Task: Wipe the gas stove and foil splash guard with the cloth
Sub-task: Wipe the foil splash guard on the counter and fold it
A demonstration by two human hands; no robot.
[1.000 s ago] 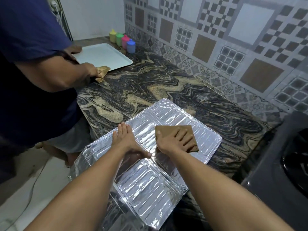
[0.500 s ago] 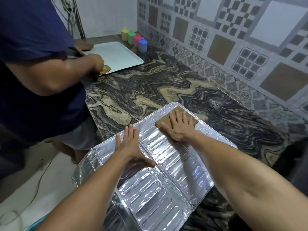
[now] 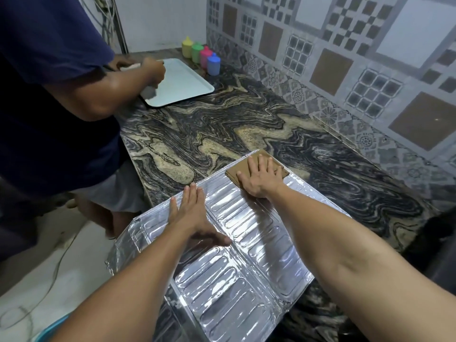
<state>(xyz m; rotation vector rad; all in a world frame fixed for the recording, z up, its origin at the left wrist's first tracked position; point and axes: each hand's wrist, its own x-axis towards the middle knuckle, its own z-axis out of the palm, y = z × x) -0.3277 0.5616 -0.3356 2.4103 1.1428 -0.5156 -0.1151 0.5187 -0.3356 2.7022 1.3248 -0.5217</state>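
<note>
The silver foil splash guard (image 3: 246,280) lies unfolded and flat on the marbled counter, its near-left panel hanging over the counter's edge. A folded brown cloth (image 3: 237,170) sits at the guard's far corner. My right hand (image 3: 259,178) presses flat on the cloth with straight, spread fingers. My left hand (image 3: 192,215) rests flat on the foil's left panel, thumb stretched to the right. The dark gas stove (image 3: 441,243) shows only as a sliver at the right edge.
Another person in a dark blue shirt (image 3: 49,95) stands at the left, working over a white tray (image 3: 182,82). Several coloured bottles (image 3: 201,55) stand by the patterned tiled wall. A cable (image 3: 49,287) lies on the floor; a blue basin rim (image 3: 51,327) is at bottom left.
My right hand has slid the cloth away from me across the foil to its far corner. My left hand has stayed put. The other person's hand moved onto the tray.
</note>
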